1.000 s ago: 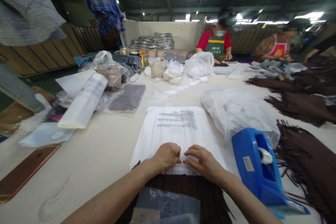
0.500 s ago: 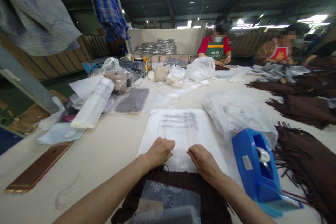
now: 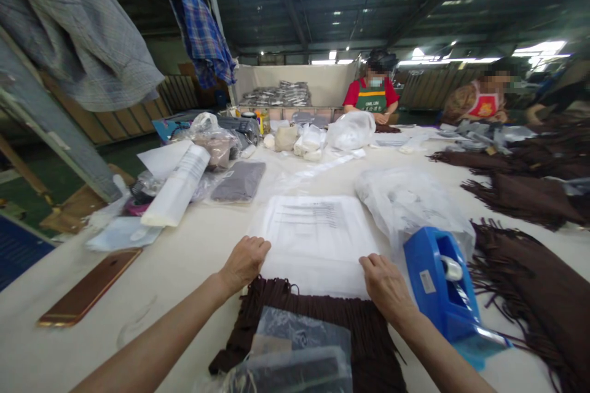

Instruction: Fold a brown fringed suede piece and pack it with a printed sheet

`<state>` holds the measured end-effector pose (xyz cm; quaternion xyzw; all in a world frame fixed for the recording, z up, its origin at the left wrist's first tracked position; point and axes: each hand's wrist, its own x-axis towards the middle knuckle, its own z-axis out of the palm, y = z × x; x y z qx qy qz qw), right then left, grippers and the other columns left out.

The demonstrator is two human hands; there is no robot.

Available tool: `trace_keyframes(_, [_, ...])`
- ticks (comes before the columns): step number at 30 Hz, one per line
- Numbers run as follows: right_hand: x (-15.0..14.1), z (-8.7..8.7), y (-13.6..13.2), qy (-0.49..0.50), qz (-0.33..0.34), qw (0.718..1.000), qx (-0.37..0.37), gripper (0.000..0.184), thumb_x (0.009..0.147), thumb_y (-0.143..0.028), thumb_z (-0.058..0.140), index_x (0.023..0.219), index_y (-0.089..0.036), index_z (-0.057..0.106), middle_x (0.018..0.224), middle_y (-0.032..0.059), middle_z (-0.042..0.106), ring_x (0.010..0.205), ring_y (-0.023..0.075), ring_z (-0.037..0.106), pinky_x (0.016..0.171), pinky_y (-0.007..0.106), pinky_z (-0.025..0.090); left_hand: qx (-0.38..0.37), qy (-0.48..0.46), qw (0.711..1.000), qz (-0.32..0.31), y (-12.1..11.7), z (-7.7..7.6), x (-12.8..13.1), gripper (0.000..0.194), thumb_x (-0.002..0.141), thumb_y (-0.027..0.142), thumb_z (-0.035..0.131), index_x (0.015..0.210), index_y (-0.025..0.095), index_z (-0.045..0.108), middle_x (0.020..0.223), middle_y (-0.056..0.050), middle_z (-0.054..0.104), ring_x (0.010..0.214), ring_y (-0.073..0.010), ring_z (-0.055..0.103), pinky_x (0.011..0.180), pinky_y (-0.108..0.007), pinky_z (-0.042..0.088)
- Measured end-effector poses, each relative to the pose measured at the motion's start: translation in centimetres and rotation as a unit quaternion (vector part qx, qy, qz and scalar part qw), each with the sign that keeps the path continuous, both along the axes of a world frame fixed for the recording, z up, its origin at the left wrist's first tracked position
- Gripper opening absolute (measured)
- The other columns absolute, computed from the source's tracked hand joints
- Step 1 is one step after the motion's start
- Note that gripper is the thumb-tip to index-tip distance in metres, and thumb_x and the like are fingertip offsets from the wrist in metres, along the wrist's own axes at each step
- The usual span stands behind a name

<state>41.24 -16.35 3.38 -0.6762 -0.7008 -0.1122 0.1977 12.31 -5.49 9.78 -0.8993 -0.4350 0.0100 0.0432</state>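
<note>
A stack of white printed plastic bags (image 3: 313,233) lies flat on the table in front of me. My left hand (image 3: 246,261) is closed on the near left edge of the top bag. On the opposite side, my right hand (image 3: 386,282) pinches the near right edge of that same plastic bag. Just below, nearer to me, rests a folded dark brown fringed scarf (image 3: 369,331). Smaller clear plastic bags (image 3: 299,344) lie on top of the scarf, with something brown and dark showing through.
A blue tape dispenser (image 3: 442,295) stands to the right, beside a crumpled clear bag (image 3: 410,196) and more brown scarves (image 3: 530,295). On the left are a phone (image 3: 90,288), a rolled white sheaf (image 3: 177,187) and a bagged grey item (image 3: 239,182). Co-workers (image 3: 372,95) sit across the table.
My hands have moved apart, from near the middle of the plastic bag's near edge out to its two sides. The view has shifted slightly.
</note>
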Motion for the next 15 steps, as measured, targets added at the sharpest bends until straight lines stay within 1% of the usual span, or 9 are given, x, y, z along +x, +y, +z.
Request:
trace_keyframes(2, [0.5,0.0,-0.7,0.039,-0.016,0.999,-0.005,0.027,0.075,0.003,0.039,0.071,-0.017,0.057,0.073,0.0095,0.056,0.072,0.0225,0.046,0.067,0.033,0.030,0.006,-0.032,0.998,0.057,0.3,-0.2,-1.6,0.029,0.080,0.003,0.030,0.085,0.013,0.057,0.092,-0.016,0.062,0.094,-0.0278,0.056,0.084,-0.042,0.037])
trace_keyframes(4, [0.7,0.1,-1.4,0.092,-0.027,0.995,-0.006,0.023,0.074,0.000,0.041,0.070,-0.018,0.056,0.073,0.0085,0.055,0.074,0.0226,0.047,0.068,0.033,0.031,0.000,-0.074,0.990,0.123,0.7,-0.5,-3.0,0.025,0.079,0.004,0.033,0.081,0.013,0.056,0.089,-0.016,0.063,0.093,-0.0282,0.057,0.084,-0.043,0.037])
trace_keyframes(6, [0.6,0.0,-1.9,0.163,-0.044,0.986,-0.001,0.019,0.074,-0.005,0.043,0.068,-0.019,0.055,0.074,0.0067,0.054,0.073,0.0216,0.048,0.067,0.033,0.032,-0.024,-0.130,0.974,0.187,0.9,-0.9,-3.9,0.019,0.078,0.007,0.038,0.074,0.016,0.055,0.080,-0.011,0.064,0.087,-0.0267,0.059,0.081,-0.042,0.039])
trace_keyframes(8, [0.5,-0.3,-1.9,0.254,-0.077,0.964,0.007,0.014,0.074,-0.011,0.045,0.068,-0.020,0.054,0.073,0.0047,0.054,0.067,0.0193,0.048,0.062,0.032,0.033,-0.065,-0.200,0.947,0.242,1.0,-1.3,-4.1,0.018,0.078,0.008,0.043,0.065,0.017,0.052,0.066,-0.005,0.062,0.079,-0.0233,0.061,0.074,-0.036,0.041])
trace_keyframes(10, [0.7,-0.5,-1.5,0.362,-0.111,0.925,0.013,0.005,0.073,-0.021,0.048,0.070,-0.021,0.053,0.067,0.0017,0.052,0.058,0.0161,0.046,0.055,0.029,0.033,-0.121,-0.286,0.906,0.286,1.1,-1.5,-3.9,0.021,0.078,0.010,0.046,0.059,0.017,0.050,0.055,0.000,0.056,0.068,-0.0182,0.061,0.064,-0.029,0.042])
trace_keyframes(11, [0.8,-0.5,-1.1,0.420,-0.122,0.899,0.012,0.006,0.071,-0.027,0.051,0.071,-0.021,0.052,0.061,-0.0004,0.050,0.052,0.0145,0.043,0.050,0.028,0.032,-0.151,-0.334,0.879,0.304,1.1,-1.7,-3.6,0.021,0.080,0.012,0.048,0.060,0.016,0.050,0.053,0.002,0.054,0.062,-0.0155,0.060,0.058,-0.026,0.042])
trace_keyframes(13, [1.0,-0.5,-0.5,0.531,-0.122,0.838,0.003,0.020,0.066,-0.040,0.055,0.073,-0.022,0.051,0.052,-0.0048,0.043,0.041,0.0110,0.035,0.040,0.025,0.027,-0.206,-0.432,0.815,0.327,1.3,-1.9,-3.0,0.017,0.083,0.015,0.051,0.066,0.014,0.052,0.054,0.004,0.053,0.053,-0.0108,0.056,0.048,-0.021,0.039])
trace_keyframes(15, [1.2,-0.4,-0.1,0.623,-0.104,0.775,-0.006,0.032,0.058,-0.048,0.060,0.075,-0.022,0.050,0.050,-0.0070,0.041,0.036,0.0077,0.027,0.033,0.023,0.022,-0.240,-0.521,0.747,0.335,1.4,-2.2,-2.5,0.013,0.085,0.016,0.052,0.072,0.013,0.053,0.059,0.005,0.055,0.051,-0.0079,0.054,0.043,-0.018,0.037])
